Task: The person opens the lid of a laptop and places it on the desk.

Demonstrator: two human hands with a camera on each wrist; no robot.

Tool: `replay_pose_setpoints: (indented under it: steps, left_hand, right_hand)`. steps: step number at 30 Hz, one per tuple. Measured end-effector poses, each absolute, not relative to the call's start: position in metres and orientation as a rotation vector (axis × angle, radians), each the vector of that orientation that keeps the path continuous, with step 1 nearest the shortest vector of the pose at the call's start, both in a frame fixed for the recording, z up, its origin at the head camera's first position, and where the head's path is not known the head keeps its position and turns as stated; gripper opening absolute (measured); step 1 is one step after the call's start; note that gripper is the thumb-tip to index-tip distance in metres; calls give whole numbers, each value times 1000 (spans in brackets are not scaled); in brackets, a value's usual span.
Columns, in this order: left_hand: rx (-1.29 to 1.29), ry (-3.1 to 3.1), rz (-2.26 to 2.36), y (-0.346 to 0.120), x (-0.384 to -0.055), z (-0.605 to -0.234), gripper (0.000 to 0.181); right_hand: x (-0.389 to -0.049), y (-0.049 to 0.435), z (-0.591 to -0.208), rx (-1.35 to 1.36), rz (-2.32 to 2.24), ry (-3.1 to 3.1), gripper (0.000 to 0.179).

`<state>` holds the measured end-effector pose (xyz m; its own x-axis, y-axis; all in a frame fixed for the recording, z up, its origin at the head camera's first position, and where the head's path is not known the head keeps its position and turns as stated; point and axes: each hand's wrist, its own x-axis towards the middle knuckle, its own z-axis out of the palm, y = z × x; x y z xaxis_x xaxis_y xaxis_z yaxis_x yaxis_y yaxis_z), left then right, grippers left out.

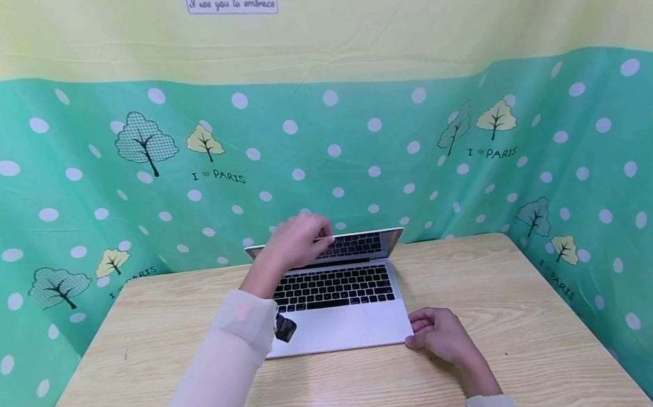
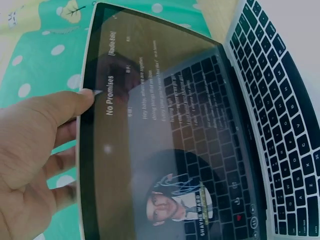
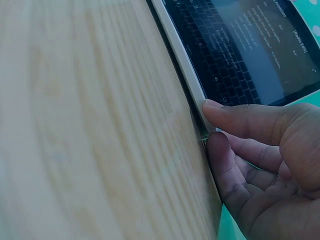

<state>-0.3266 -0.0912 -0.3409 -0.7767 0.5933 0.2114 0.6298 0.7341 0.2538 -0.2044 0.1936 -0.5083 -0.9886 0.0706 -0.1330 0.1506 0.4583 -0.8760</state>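
A silver laptop (image 1: 351, 326) lies on the table, its keyboard facing me and its lid raised and tilted. My left hand (image 1: 300, 239) grips the top edge of the lid, thumb on the screen (image 2: 165, 115) side and fingers behind, as the left wrist view shows. Song lyrics headed "No Promises" and a round picture glow on that screen, with the keys mirrored in it. At the front right corner of the base, my right hand (image 1: 444, 335) pinches the edge, thumb on top. In the right wrist view, a finger (image 3: 222, 155) of that hand presses under the corner.
The laptop stands near the back of a light wooden table (image 1: 514, 358). Behind it and along both sides hangs a green and yellow curtain (image 1: 328, 133) with dots and trees. Black wrist devices (image 1: 284, 327) sit at both cuffs.
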Motion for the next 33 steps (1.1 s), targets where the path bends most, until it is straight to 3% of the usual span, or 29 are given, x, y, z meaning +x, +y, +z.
replay_pose_setpoints:
  steps: [33]
  left_hand:
    - [-780, -2638, -735, -91, -374, -349, 13]
  right_hand:
    - [-205, 192, -512, 215, -1574, 2637, 44]
